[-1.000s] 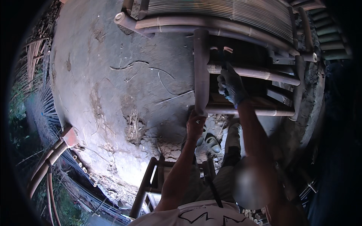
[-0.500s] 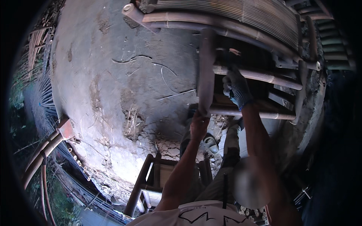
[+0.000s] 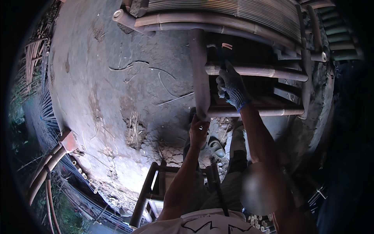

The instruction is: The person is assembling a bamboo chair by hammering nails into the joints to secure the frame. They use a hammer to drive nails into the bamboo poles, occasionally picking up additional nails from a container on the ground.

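Bare left hand gripped the foot of the bamboo frame's leg. Gloved right hand reached right of that leg, between two rails. Below the leg, a sandal on cracked ground.

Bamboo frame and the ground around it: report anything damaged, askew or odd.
The concrete floor is cracked and crumbling near its edge, with loose thin strips scattered on it. The bamboo frame shows no visible break; the left hand grips its upright leg.
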Tool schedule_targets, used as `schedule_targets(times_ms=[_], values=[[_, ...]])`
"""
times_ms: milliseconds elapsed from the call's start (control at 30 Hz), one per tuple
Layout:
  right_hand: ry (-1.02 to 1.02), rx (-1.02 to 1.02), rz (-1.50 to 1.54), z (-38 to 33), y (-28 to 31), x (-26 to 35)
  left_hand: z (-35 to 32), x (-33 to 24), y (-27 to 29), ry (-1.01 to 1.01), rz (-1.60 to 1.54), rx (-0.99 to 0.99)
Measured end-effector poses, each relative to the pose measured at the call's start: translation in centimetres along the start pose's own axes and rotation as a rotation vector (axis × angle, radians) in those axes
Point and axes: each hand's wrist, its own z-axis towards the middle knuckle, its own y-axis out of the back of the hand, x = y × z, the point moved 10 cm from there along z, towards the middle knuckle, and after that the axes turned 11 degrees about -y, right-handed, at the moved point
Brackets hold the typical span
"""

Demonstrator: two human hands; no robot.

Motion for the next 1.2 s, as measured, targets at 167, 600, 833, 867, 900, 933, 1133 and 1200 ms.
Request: schedule_targets(times_ms=[167, 600, 833, 867, 900, 933, 1133, 1200], values=[[0.159, 0.004, -0.116, -3.7, 2.7, 1.8, 1.9, -2.0, 1.5, -0.352, 0.275, -0.108], [0.302, -0.176, 0.078, 0.9, 3.8, -1.0, 12.1, -5.7, 1.2, -0.134, 0.355, -0.345], [0.172, -0.106, -0.077, -3.3, 2.0, -1.3, 12.3, -6.2, 2.9, -0.313, 0.297, -0.4], [0.214, -0.155, -0.096, -4.1, 3.0, -1.9, 12.6, -6.8, 2.9, -0.36, 0.321, -0.383], [0.283, -0.153, -0.088, -4.9, 3.7, -2.6, 13.4, -8.1, 2.5, -0.41, 0.339, -0.363], [0.355, -0.148, -0.079, -5.5, 4.2, -3.2, 14.2, -9.0, 2.1, -0.464, 0.355, -0.345], [0.592, -0.216, -0.587, -5.6, 5.2, -4.4, 17.2, -8.2, 2.2, -0.463, 0.374, -0.291], [0.719, -0.285, -0.69, -5.9, 4.5, -4.7, 17.6, -8.7, 2.3, -0.407, 0.334, -0.286]])
